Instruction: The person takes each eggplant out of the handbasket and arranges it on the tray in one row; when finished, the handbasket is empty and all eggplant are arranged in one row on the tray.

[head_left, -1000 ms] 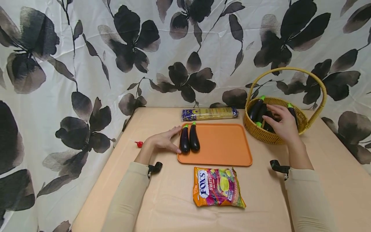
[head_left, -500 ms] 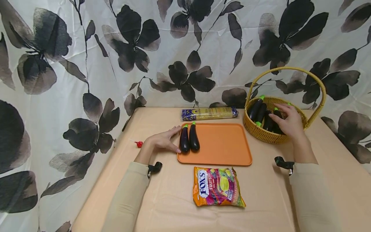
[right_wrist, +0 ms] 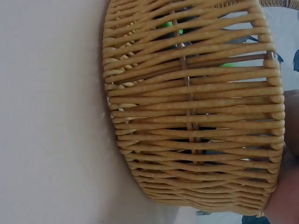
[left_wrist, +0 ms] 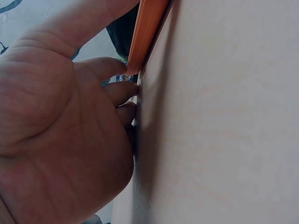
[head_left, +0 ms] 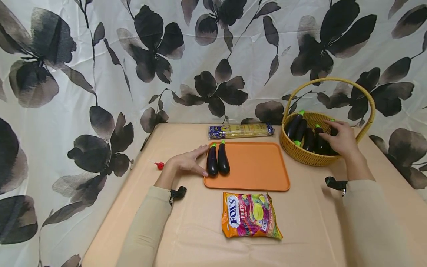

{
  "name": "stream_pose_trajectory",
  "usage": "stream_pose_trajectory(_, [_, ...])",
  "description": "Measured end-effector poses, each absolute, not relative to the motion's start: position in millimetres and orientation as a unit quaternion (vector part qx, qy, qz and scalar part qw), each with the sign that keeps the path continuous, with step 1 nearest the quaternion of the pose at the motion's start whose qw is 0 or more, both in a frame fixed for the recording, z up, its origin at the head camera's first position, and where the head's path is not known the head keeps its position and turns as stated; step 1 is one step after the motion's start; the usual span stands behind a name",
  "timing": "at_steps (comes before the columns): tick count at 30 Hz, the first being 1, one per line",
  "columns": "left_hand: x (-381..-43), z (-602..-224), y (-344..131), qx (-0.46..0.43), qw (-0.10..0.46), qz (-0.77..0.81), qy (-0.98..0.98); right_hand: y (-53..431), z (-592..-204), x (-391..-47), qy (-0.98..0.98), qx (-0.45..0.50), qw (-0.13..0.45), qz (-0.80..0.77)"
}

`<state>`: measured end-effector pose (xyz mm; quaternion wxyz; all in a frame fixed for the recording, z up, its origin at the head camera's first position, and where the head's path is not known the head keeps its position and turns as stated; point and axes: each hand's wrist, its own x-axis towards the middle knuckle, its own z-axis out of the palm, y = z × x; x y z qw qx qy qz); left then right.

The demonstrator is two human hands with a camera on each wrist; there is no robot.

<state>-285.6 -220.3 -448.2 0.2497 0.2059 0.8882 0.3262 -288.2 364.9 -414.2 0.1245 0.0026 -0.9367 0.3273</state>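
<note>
My left hand (head_left: 190, 161) lies beside the left edge of an orange tray (head_left: 255, 167), its fingers extended and its fingertips at the rim. Two dark eggplants (head_left: 212, 161) lie side by side on that tray, right by this hand. In the left wrist view the palm (left_wrist: 60, 121) faces the camera. My right hand (head_left: 343, 139) is over the right side of a wicker basket (head_left: 310, 157), above the rightmost eggplant (head_left: 334, 131), partly covering it. Several more eggplants (head_left: 309, 139) with green tops lie left of it. The right wrist view mostly shows the basket's woven side (right_wrist: 196, 102).
A pack of spaghetti (head_left: 241, 131) lies behind the tray. In front of the tray is a bag of Fox's fruit candy (head_left: 251, 215). A small red item (head_left: 160, 166) sits left of the left hand. The basket's tall handle (head_left: 333, 79) arches above it.
My right hand has moved rightward across the basket, from the middle eggplants to the rightmost one, uncovering those on its left. The left hand and the tray have stayed put.
</note>
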Motion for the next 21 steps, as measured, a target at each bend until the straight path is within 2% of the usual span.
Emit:
stream_pose_trajectory(11, [-287, -445, -223, 0.211, 0.261, 0.329, 0.883, 367, -403, -287, -0.949, -0.031, 0.036, 0.310])
stream_pose_trajectory(21, [-284, -444, -230, 0.233, 0.258, 0.329, 0.878, 364, -396, -277, -0.956, -0.047, -0.001, 0.289])
